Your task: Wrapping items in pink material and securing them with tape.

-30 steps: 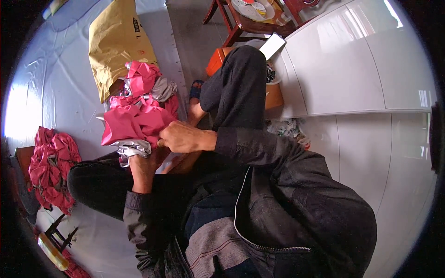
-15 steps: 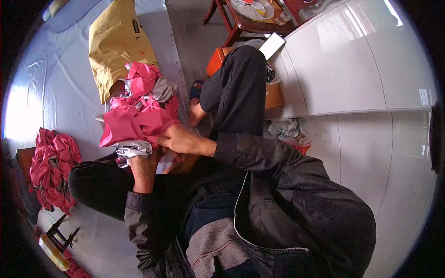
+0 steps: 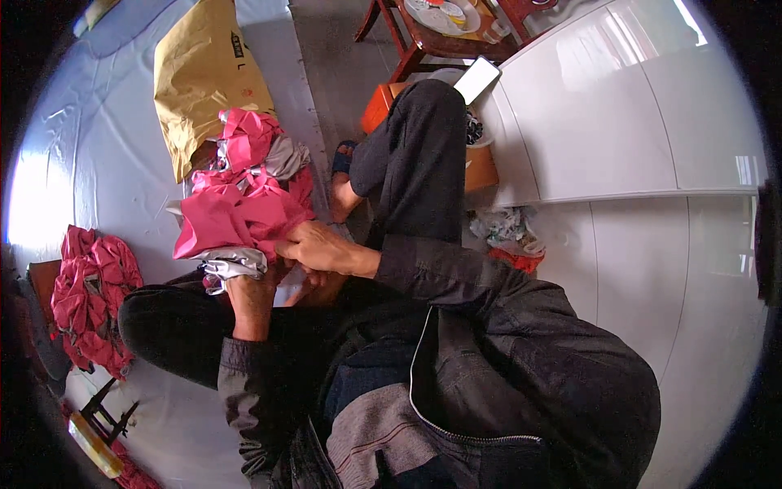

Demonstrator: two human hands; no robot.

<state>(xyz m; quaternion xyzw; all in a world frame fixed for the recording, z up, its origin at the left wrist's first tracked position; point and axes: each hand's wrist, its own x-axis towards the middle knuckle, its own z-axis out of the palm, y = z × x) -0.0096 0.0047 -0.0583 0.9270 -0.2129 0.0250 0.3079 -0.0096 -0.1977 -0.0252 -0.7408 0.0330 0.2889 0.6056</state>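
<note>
A heap of pink cloth (image 3: 244,216) with silver-grey lining lies over my lap and reaches up to the mouth of a yellow-brown bag. My right hand (image 3: 326,247) lies on the near right edge of the cloth, its fingers bent and pressed onto the fabric. From below, my left hand (image 3: 251,295) goes in under the silver lining (image 3: 235,262), so the cloth covers most of its fingers. Beneath my right hand, some fingers show beside a pale patch; whose they are is unclear.
The large yellow-brown bag (image 3: 208,77) lies ahead. Another pink cloth bundle (image 3: 94,297) is at the left, near a small dark stand (image 3: 106,411). Ahead right are a wooden chair (image 3: 432,45), a phone (image 3: 476,81) and a cardboard box (image 3: 481,169). A white glossy surface (image 3: 603,106) fills the right.
Both hands stay at the same edge of the pink cloth. The fingers beneath my right hand have shifted slightly; the view has moved a little.
</note>
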